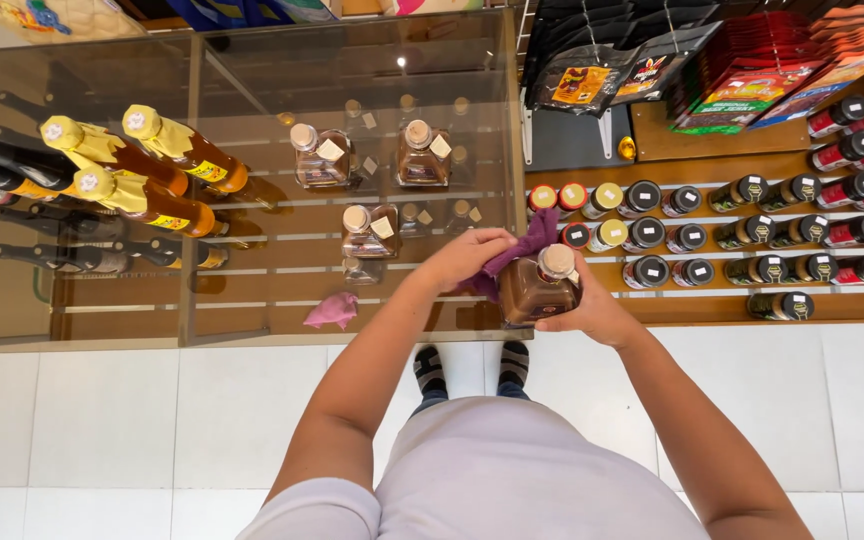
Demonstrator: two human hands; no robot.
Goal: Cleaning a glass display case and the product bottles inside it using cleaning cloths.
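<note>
My right hand (pixel 592 308) grips a squat brown glass bottle (pixel 532 290) with a pale round stopper, held upright in front of the shelves. My left hand (pixel 464 258) presses a purple cloth (pixel 522 247) against the bottle's shoulder and neck. Both hands meet at the bottle, just right of the glass shelf unit (pixel 252 335). Three similar brown bottles with tags (pixel 372 230) stand on the glass shelf close to my left hand.
A pink cloth (pixel 332 311) lies on the glass shelf near its front edge. Tall amber bottles with yellow caps (pixel 157 165) and dark bottles stand at left. Rows of small dark jars (pixel 697 240) fill wooden shelves at right, with hanging packets above. White tiled floor below.
</note>
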